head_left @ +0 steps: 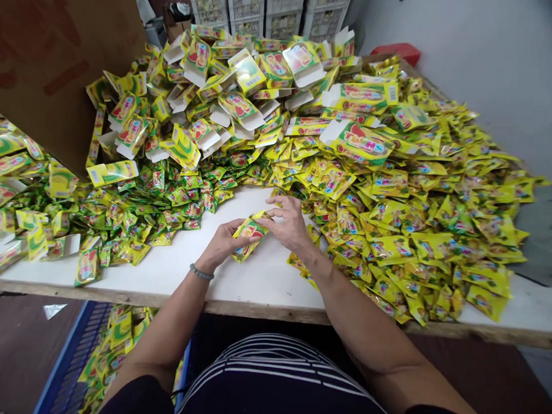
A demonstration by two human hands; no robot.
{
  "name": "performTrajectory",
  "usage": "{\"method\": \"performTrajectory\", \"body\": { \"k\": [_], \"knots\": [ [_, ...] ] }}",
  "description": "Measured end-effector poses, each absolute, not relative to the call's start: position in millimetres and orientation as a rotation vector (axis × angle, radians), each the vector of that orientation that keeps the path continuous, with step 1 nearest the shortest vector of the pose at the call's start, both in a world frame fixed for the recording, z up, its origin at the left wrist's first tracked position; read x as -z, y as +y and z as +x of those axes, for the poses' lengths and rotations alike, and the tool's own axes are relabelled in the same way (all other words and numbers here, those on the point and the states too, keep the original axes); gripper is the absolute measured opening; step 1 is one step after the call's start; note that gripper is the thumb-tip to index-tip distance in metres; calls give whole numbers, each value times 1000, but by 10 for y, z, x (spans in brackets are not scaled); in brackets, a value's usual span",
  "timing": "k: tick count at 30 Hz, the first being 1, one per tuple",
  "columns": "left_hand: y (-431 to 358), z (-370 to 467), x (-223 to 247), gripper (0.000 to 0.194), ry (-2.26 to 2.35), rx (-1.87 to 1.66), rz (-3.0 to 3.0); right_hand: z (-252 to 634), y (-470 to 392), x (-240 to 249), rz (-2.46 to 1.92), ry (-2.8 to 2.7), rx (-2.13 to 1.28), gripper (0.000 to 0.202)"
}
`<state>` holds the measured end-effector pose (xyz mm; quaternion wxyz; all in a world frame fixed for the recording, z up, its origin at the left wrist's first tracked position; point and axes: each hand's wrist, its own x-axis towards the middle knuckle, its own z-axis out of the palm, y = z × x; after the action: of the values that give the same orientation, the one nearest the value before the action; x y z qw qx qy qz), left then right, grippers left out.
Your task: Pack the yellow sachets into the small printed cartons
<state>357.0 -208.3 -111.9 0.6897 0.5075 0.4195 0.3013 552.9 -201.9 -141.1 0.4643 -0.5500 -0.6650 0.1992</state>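
A small yellow and green printed box [252, 237] is held tilted over the white table, its printed face up. My left hand [225, 242] is closed around its left side, with the thumb across the face. At the box's upper right end, my right hand [289, 223] pinches with thumb and fingertips, the other fingers curled above; what they grip there is partly hidden. To the right lies a large heap of yellow sachets [390, 245]. Smaller green sachets [180, 195] spread to the left. Behind them is a pile of similar boxes [240, 105], many with end flaps open.
A big brown carton [54, 70] stands at the left back. Below the wooden edge of the white table [260, 286], a blue crate [64, 365] holds several filled boxes. White crates [246, 6] are stacked behind, and a red object [397, 52] sits by the wall.
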Motion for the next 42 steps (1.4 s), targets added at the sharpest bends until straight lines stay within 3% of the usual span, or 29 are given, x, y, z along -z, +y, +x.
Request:
{"method": "performTrajectory", "body": {
  "k": [7,10,13,16,22,28,36,42],
  "knots": [
    [-2067,3611,1211,45,978,-724,1189,5405,-2107,1395,-1251,-1690,-883,39],
    [-2051,3650,1242,45,1016,-800,1155,5384,-2125,1351,-1251,-1647,-898,43],
    [-2052,3685,1216,61,1026,-953,1074,5369,-2125,1296,-1258,-1486,-776,43],
    [-2072,3684,1179,82,1016,-1088,1058,5324,-2126,1275,-1207,-1381,-858,40],
    [-2078,3609,1208,56,1001,-1009,1146,5246,-2150,1342,-1176,-1429,-1084,33],
    [-2060,3627,1220,60,971,-1002,1125,5300,-2172,1303,-1149,-1351,-1149,49],
    [-2039,3608,1274,54,1003,-1118,1114,5274,-2188,1291,-1211,-1439,-972,28],
    [-2039,3626,1264,56,1023,-1060,1138,5326,-2119,1357,-1222,-1262,-1069,30]
  ]
}}
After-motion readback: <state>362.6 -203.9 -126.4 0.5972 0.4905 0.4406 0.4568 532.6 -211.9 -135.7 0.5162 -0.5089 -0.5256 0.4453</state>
